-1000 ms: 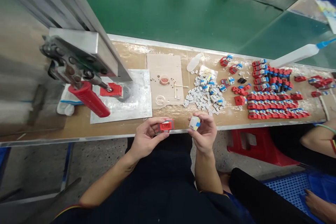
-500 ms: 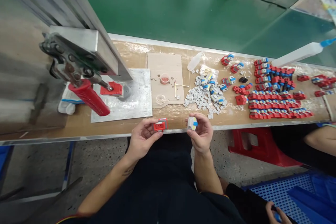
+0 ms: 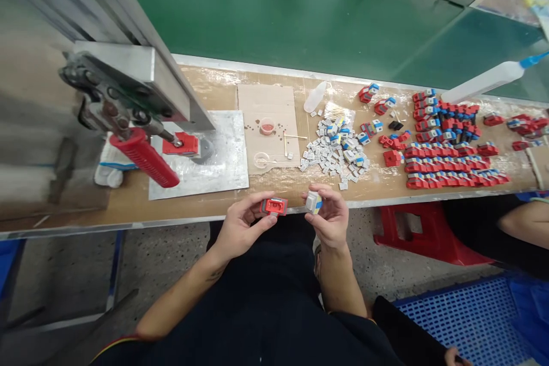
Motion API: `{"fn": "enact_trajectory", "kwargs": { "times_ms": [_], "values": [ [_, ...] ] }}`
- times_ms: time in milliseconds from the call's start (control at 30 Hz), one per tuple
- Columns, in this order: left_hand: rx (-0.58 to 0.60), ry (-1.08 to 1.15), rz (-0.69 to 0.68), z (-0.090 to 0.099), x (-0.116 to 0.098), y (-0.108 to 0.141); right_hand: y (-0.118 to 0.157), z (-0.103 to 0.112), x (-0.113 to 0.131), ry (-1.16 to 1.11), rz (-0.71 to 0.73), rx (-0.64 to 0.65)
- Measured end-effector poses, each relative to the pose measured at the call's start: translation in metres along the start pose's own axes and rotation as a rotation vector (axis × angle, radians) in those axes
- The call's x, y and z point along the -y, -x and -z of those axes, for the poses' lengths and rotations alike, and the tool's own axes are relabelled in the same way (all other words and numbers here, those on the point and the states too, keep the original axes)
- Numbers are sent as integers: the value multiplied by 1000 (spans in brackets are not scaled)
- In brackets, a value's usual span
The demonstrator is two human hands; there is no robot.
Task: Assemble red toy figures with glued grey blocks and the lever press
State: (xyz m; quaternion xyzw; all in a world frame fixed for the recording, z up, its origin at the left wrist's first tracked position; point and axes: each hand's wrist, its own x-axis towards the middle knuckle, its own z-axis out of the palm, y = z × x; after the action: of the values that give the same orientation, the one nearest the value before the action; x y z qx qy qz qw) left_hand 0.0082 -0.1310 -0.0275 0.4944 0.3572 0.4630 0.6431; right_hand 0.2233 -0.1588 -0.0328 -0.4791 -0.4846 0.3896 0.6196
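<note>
My left hand (image 3: 244, 226) pinches a red plastic toy part (image 3: 275, 206), its hollow side turned toward me. In my right hand (image 3: 330, 218) is a small white block with blue and yellow faces (image 3: 313, 202), gripped between thumb and fingers. The two parts are close together over the bench's front edge but apart. Beyond my right hand lies a pile of small white and grey pieces (image 3: 328, 148). A cardboard sheet (image 3: 274, 103) carries a small cup of red liquid (image 3: 267, 126), a clear lid (image 3: 261, 160) and cotton swabs (image 3: 295, 137).
At left, a toggle clamp with a red handle (image 3: 146, 157) stands over a metal plate (image 3: 223, 171) and a red part (image 3: 182, 144). Rows of red and blue toy parts (image 3: 450, 166) fill the right side, near a white bottle (image 3: 484, 83). Another person's arm (image 3: 523, 223) shows at right.
My left hand has moved slightly right, bringing the red part nearer the white block and tilting its hollow toward me. My right hand has turned the block a little.
</note>
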Motion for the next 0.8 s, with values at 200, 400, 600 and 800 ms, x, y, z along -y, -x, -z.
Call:
{"fn": "enact_trajectory", "kwargs": {
  "times_ms": [200,400,600,800],
  "values": [
    [88,-21,43,7,-4,3,-9,2,16,87,113,206],
    [121,-60,77,12,-7,3,-15,-5,25,236,211,323],
    [236,-101,152,19,-16,-1,-25,-7,34,235,259,436],
    [294,-186,169,23,-24,-5,-28,-10,33,185,246,483]
  ]
}}
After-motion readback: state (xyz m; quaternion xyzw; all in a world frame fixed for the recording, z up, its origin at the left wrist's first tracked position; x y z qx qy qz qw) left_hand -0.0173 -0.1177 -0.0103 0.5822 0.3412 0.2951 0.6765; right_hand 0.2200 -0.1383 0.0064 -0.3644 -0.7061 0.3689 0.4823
